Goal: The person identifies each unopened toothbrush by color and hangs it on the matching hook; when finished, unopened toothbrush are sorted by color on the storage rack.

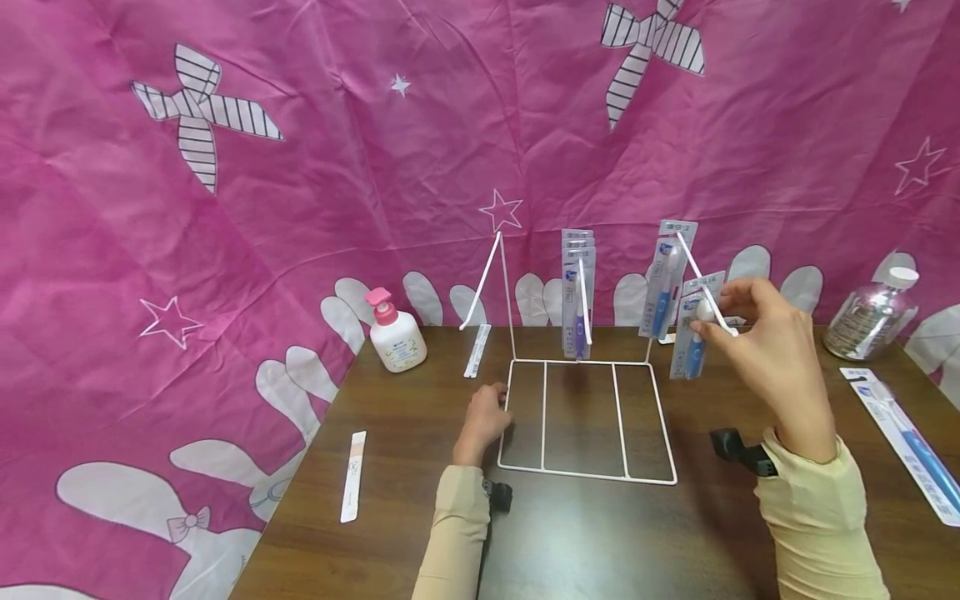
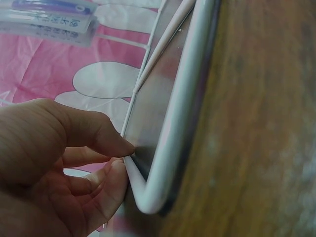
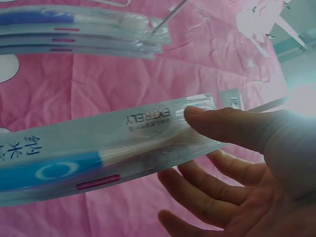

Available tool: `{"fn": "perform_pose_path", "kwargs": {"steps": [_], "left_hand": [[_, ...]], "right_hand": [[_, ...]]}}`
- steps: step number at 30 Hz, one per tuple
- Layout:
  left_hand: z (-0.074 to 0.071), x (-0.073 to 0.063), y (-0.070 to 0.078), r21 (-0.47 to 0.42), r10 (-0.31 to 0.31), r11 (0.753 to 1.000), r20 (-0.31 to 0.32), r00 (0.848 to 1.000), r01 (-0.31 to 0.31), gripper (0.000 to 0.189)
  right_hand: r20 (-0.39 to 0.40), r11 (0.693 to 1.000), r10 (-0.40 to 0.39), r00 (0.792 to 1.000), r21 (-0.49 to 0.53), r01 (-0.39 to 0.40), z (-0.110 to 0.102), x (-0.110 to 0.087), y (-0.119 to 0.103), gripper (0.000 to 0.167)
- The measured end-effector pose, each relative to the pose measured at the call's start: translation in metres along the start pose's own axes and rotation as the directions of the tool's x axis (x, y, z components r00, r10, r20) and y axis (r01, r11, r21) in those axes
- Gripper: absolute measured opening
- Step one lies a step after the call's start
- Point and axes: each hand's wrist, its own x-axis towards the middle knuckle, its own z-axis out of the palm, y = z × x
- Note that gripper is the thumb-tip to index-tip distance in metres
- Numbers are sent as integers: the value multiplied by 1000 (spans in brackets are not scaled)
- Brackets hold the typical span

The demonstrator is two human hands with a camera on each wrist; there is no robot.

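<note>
A white wire display rack (image 1: 588, 477) with three prongs stands on the table. My left hand (image 1: 485, 417) pinches the left side wire of its base between thumb and forefinger, as the left wrist view shows. My right hand (image 1: 780, 350) holds a packaged blue toothbrush (image 3: 113, 158) near its top, thumb across the front and fingers behind. That pack overlaps the front of the right prong (image 1: 693, 265) in the head view. Farther back on the same prong hangs another blue toothbrush pack (image 1: 663, 287). Several purple toothbrush packs (image 1: 577, 292) hang on the middle prong.
A white pump bottle (image 1: 398, 343) with a pink top stands behind left. Two narrow packets lie on the left, one near the rack (image 1: 477, 351) and one farther forward (image 1: 352, 479). At right are a clear bottle (image 1: 870, 317) and a packaged toothbrush (image 1: 907, 442). Pink cloth hangs behind.
</note>
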Motion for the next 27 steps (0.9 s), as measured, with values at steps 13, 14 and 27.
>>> {"fn": "perform_pose_path", "kwargs": {"steps": [13, 14, 27], "left_hand": [[-3, -3, 2, 17, 16, 1000, -6, 1000, -16, 41], [-3, -3, 2, 12, 15, 1000, -8, 1000, -15, 41], [-2, -3, 0, 16, 24, 1000, -10, 1000, -24, 40]], "right_hand": [[-23, 999, -45, 999, 20, 46, 22, 32, 20, 46], [-27, 999, -46, 999, 19, 46, 24, 35, 22, 46], [-85, 999, -27, 996, 22, 29, 42, 53, 28, 42]]}}
